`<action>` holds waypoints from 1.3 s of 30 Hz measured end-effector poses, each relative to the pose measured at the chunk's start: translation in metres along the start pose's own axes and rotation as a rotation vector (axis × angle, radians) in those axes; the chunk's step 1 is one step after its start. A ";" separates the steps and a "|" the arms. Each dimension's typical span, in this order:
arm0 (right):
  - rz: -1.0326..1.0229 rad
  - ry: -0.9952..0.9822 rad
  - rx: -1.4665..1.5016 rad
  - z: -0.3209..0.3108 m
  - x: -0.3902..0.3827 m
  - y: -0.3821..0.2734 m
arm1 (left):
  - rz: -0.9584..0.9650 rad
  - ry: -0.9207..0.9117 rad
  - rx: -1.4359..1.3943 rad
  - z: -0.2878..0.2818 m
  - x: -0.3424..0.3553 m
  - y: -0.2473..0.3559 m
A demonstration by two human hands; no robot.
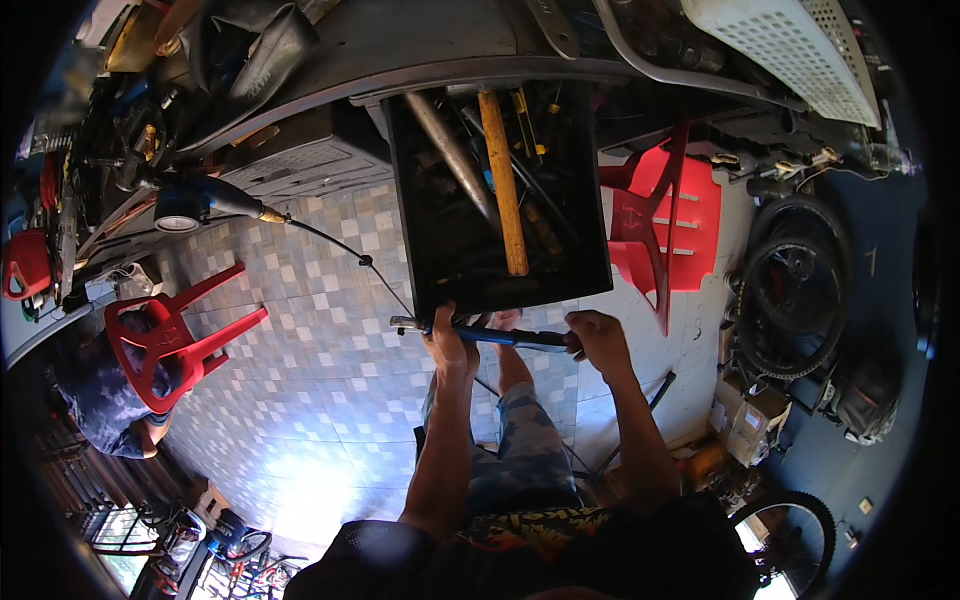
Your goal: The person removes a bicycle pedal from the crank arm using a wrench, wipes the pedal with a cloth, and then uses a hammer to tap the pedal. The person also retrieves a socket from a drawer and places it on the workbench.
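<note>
Both my hands hold a long blue tool level in front of the open drawer. It has a silvery head at its left end and a dark grip at its right; its exact kind I cannot make out. My left hand is closed round the part near the head. At the other end, the fingers of my right hand are closed on the dark grip. Just beyond my hands is the black drawer, with a wooden-handled hammer, a metal pipe and other tools inside.
A tyre inflator with a gauge hangs at the bench's left; its thin hose runs down behind the tool. Red plastic chairs stand left and right. Bicycle wheels lean at the right wall. Another person sits at far left.
</note>
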State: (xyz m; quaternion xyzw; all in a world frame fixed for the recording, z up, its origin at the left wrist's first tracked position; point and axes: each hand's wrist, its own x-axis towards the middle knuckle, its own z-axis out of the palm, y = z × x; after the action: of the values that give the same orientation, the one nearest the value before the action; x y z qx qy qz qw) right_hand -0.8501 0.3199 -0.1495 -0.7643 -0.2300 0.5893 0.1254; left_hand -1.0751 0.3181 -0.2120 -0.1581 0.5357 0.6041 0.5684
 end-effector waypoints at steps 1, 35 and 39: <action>0.151 -0.029 0.132 0.000 0.007 0.005 | 0.004 -0.010 0.003 0.002 -0.001 0.001; -0.757 -0.195 -0.162 0.107 -0.059 -0.087 | 0.065 -0.694 0.335 0.117 -0.043 0.124; -0.875 -0.141 -0.170 0.072 -0.124 -0.110 | 0.016 -0.994 0.177 0.123 -0.088 0.166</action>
State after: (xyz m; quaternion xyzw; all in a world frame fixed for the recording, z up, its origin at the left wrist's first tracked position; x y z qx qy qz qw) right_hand -0.9660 0.3471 -0.0138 -0.5608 -0.5869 0.5105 0.2837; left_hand -1.1390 0.4108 -0.0183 0.2014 0.2507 0.5631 0.7613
